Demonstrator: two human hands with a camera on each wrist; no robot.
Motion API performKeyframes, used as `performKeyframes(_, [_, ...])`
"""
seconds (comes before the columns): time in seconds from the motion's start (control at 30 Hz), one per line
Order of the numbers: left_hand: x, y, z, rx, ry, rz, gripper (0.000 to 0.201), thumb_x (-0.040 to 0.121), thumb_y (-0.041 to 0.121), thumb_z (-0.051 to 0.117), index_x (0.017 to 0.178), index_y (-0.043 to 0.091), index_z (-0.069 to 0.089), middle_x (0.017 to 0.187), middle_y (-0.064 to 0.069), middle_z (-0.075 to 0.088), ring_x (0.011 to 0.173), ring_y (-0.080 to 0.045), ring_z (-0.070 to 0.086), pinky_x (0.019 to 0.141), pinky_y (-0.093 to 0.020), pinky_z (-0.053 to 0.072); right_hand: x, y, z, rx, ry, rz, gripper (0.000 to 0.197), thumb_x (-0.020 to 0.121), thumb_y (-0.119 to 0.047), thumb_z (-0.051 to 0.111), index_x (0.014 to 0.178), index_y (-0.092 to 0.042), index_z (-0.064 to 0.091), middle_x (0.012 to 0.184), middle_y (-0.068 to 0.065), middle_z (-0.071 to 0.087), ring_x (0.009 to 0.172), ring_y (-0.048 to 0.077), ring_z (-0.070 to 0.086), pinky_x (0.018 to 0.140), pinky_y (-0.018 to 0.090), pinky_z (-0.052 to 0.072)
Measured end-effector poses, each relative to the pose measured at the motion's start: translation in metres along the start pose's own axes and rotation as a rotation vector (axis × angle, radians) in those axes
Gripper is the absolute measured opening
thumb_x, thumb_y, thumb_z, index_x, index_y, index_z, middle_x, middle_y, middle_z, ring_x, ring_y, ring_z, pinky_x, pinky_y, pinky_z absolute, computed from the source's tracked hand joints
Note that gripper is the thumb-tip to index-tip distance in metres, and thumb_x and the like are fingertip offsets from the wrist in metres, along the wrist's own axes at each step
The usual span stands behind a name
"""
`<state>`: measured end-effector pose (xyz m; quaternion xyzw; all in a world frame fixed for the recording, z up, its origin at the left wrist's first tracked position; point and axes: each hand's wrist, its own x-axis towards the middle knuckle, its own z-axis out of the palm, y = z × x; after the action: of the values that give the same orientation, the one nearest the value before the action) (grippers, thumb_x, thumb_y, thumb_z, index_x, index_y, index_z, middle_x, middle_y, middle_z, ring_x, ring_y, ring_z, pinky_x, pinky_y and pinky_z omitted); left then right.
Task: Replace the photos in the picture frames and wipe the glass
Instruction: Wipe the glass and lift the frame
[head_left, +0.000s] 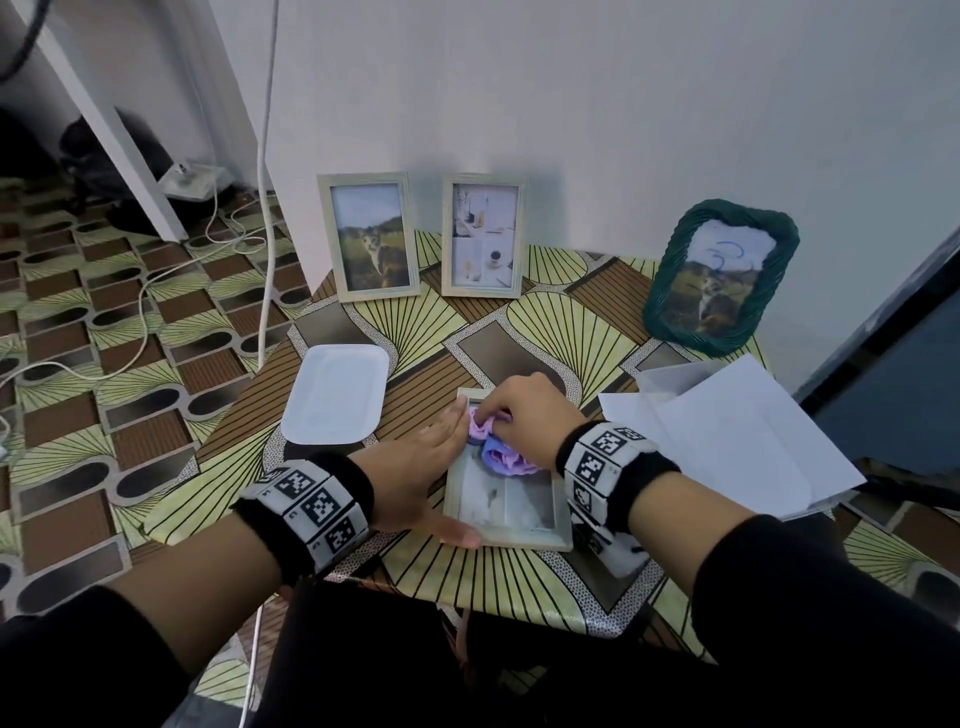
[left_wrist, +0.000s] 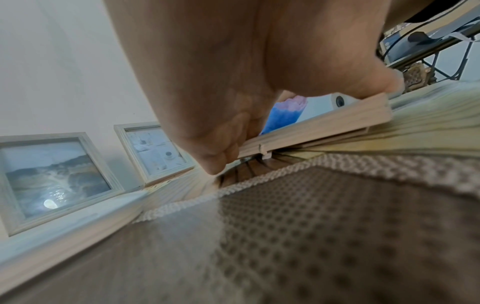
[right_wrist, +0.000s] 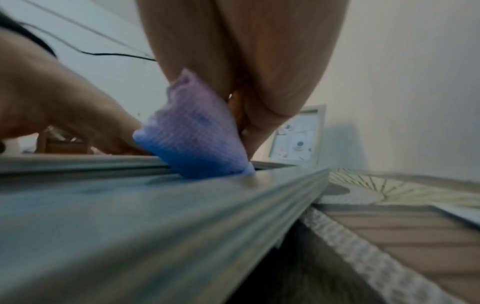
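Patterned green-and-brown covering runs over the table (head_left: 519, 322) and the floor alike, with a white wall behind. From the head view, a pale frame (head_left: 506, 499) lies flat near the front edge; the left hand (head_left: 415, 467) lies flat along its left side, fingers straight, thumb at the near corner. The right hand (head_left: 524, 415) pinches a purple-blue cloth (head_left: 498, 447) down on the glass at the far end. Two pale frames stand against the wall, a cat photo (head_left: 370, 244) and a collage (head_left: 484, 236), with a green woven frame (head_left: 719, 273) leaning to the right. A white tray (head_left: 337, 395) sits left, loose papers (head_left: 727, 441) right. Over to the left wrist: straight fingers (left_wrist: 213, 160) press the frame's edge (left_wrist: 324, 125). And the right wrist: fingers curled round the cloth (right_wrist: 192, 142), touching the glass (right_wrist: 103, 205).
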<state>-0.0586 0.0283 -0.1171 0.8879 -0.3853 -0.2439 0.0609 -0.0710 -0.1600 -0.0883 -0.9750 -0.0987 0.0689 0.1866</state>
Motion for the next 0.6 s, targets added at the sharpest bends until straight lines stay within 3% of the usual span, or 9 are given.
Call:
performKeyframes(0.07, [-0.001, 0.001, -0.002, 0.010, -0.003, -0.003, 0.140, 0.061, 0.086, 0.060, 0.147, 0.025, -0.032, 0.154, 0.009, -0.037, 0.150, -0.011, 0.006, 0.119, -0.036, 0.022, -0.004, 0.002, -0.001, 0.047, -0.014, -0.019, 0.028, 0.091, -0.011, 0.053, 0.104, -0.019, 0.076, 0.103, 0.003, 0.070, 0.096, 0.024, 0.059, 0.088, 0.035, 0.048])
performKeyframes(0.13, [-0.002, 0.001, -0.003, 0.020, -0.003, 0.006, 0.140, 0.060, 0.087, 0.059, 0.147, 0.027, -0.032, 0.154, 0.011, -0.038, 0.149, -0.011, 0.008, 0.119, -0.039, 0.025, -0.008, 0.004, -0.002, 0.057, -0.045, -0.058, 0.024, 0.088, -0.016, 0.055, 0.103, -0.017, 0.074, 0.094, 0.000, 0.068, 0.085, 0.020, 0.059, 0.079, 0.028, 0.045])
performKeyframes(0.2, [-0.003, 0.000, -0.003, 0.034, 0.004, 0.010, 0.139, 0.058, 0.089, 0.057, 0.148, 0.028, -0.031, 0.155, 0.011, -0.037, 0.149, -0.010, 0.011, 0.118, -0.041, 0.029, -0.015, 0.010, -0.002, 0.121, -0.029, -0.074, 0.030, 0.088, -0.024, 0.061, 0.116, -0.023, 0.070, 0.100, -0.005, 0.069, 0.088, 0.012, 0.059, 0.081, 0.022, 0.043])
performKeyframes(0.3, [-0.003, -0.001, -0.003, 0.039, 0.006, 0.012, 0.139, 0.057, 0.091, 0.054, 0.148, 0.028, -0.031, 0.155, 0.010, -0.035, 0.149, -0.008, 0.002, 0.119, -0.041, 0.027, -0.031, 0.024, -0.001, 0.395, 0.133, -0.001, 0.042, 0.089, -0.039, 0.066, 0.129, -0.023, 0.063, 0.122, -0.010, 0.066, 0.109, 0.003, 0.059, 0.099, 0.024, 0.046])
performKeyframes(0.37, [-0.003, -0.002, -0.004, 0.037, 0.012, 0.010, 0.140, 0.057, 0.090, 0.055, 0.148, 0.028, -0.030, 0.156, 0.010, -0.035, 0.149, -0.005, -0.005, 0.121, -0.040, 0.023, -0.044, 0.033, 0.002, 0.578, 0.303, 0.089, 0.034, 0.092, -0.040, 0.064, 0.120, -0.023, 0.068, 0.115, -0.012, 0.070, 0.106, -0.001, 0.062, 0.098, 0.028, 0.049])
performKeyframes(0.43, [-0.003, -0.003, -0.005, 0.009, 0.016, 0.013, 0.140, 0.059, 0.087, 0.060, 0.150, 0.028, -0.027, 0.157, 0.011, -0.032, 0.149, -0.004, -0.006, 0.123, -0.037, 0.018, -0.058, 0.041, 0.007, 0.709, 0.423, 0.196, 0.023, 0.095, -0.041, 0.059, 0.104, -0.024, 0.073, 0.099, -0.013, 0.073, 0.096, 0.005, 0.066, 0.091, 0.031, 0.052])
performKeyframes(0.53, [-0.004, -0.002, -0.011, -0.130, 0.086, 0.015, 0.130, 0.066, 0.075, 0.069, 0.155, 0.025, -0.012, 0.164, 0.003, -0.010, 0.149, -0.009, 0.011, 0.120, -0.026, 0.018, -0.072, 0.049, 0.019, 1.087, 0.391, 0.356, 0.027, 0.098, -0.038, 0.055, 0.097, -0.018, 0.074, 0.100, 0.002, 0.075, 0.102, 0.025, 0.068, 0.097, 0.043, 0.051])
performKeyframes(0.6, [-0.007, -0.001, -0.019, -0.253, 0.223, -0.021, 0.118, 0.072, 0.070, 0.067, 0.156, 0.021, 0.001, 0.163, 0.001, 0.018, 0.143, -0.010, 0.028, 0.110, -0.017, 0.024, -0.078, 0.051, 0.026, 1.329, 0.306, 0.468, 0.031, 0.099, -0.039, 0.053, 0.102, -0.017, 0.073, 0.107, 0.003, 0.074, 0.109, 0.021, 0.068, 0.104, 0.044, 0.048])
